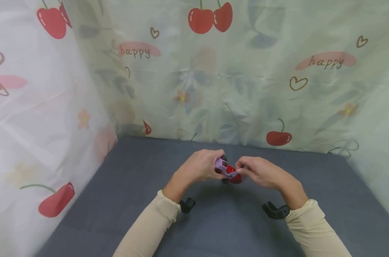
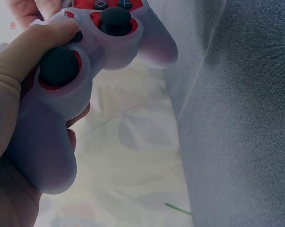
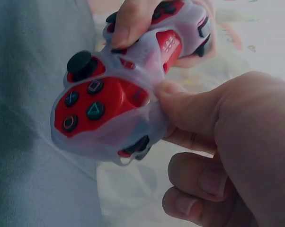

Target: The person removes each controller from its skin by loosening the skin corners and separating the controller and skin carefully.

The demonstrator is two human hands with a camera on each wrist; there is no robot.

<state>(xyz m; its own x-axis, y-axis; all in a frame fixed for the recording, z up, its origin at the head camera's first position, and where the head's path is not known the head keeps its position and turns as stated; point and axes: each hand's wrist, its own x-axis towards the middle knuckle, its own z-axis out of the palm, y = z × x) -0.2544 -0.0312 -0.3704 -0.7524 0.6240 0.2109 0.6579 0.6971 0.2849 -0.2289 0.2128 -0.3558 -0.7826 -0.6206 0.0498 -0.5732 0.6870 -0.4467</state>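
A red game controller with black sticks and buttons wears a translucent, whitish silicone cover. My left hand grips one end of it. In the left wrist view that thumb lies across the front, beside a black stick. On the opposite side, my right hand pinches the cover's edge between thumb and index finger, near the middle of the top edge. Its other fingers are curled below. Through openings in the cover, the symbol buttons and a shoulder button show.
Beneath the hands lies a dark grey tabletop. Pale curtains printed with cherries, hearts and the word "happy" stand behind it and along the left side. Each wrist carries a black camera mount.
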